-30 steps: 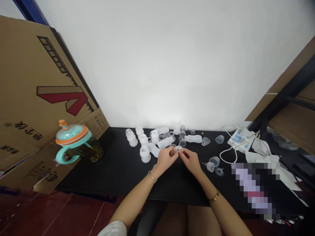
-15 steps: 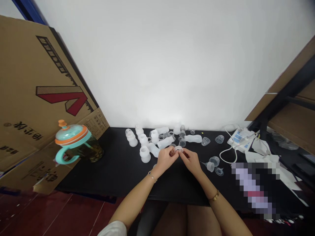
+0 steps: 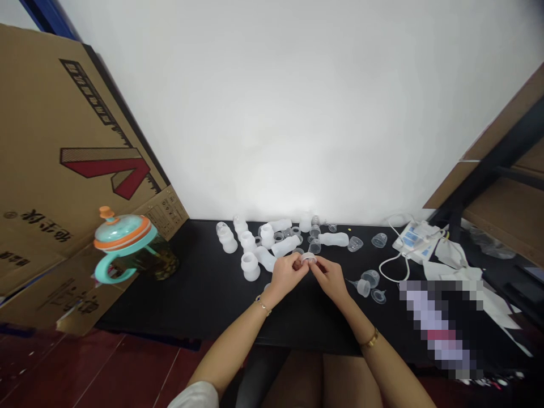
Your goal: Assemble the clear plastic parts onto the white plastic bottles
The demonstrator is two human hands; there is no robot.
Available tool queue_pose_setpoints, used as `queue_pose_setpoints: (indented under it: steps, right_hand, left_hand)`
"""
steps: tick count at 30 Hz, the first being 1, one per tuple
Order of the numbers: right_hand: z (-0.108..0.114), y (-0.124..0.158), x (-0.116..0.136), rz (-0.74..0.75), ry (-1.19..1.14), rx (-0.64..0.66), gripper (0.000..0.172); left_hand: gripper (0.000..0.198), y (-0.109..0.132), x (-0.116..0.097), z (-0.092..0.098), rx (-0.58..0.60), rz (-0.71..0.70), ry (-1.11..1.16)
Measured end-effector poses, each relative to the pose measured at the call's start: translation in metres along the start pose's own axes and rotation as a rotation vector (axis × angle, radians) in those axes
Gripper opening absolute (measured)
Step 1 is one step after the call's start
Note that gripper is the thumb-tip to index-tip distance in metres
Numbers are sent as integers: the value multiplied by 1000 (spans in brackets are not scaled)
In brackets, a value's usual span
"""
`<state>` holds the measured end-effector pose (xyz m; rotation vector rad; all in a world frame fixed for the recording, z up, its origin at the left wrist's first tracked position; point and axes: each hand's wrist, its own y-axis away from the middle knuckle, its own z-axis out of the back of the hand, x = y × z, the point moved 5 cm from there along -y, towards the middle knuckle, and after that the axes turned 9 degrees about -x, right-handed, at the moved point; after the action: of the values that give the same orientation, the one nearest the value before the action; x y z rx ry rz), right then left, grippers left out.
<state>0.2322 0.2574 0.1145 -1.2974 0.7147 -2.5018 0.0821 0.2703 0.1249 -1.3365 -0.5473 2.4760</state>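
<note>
My left hand (image 3: 289, 274) and my right hand (image 3: 329, 277) meet over the front middle of the black table. Between their fingertips they pinch a small whitish, round bottle collar (image 3: 309, 257); whether a nipple sits in it is too small to tell. Just left of my left hand stands an open white baby bottle body (image 3: 250, 267), and another bottle body (image 3: 265, 258) lies on its side. Beyond the fingers are a clear cap (image 3: 314, 245) and a white bottle (image 3: 334, 239) lying flat. To the right of my right hand lie a clear nipple (image 3: 378, 296) and a translucent collar (image 3: 363, 288).
A teal-and-orange lidded jug (image 3: 136, 246) stands at the left beside a large cardboard box (image 3: 51, 141). More bottles (image 3: 227, 240) stand at the back left. A white power strip (image 3: 419, 241) with cables and white paper (image 3: 453, 271) lie at the right. The wall closes the back.
Both hands keep the collar in nearly the same place. The view has shifted very slightly; nothing else has visibly moved.
</note>
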Motion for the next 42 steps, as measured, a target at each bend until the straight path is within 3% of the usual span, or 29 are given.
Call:
queue_pose_setpoints:
  steps: [42]
  right_hand:
    - [1, 0, 2, 1, -9, -15, 34]
  left_hand:
    - [32, 2, 2, -3, -26, -58, -17]
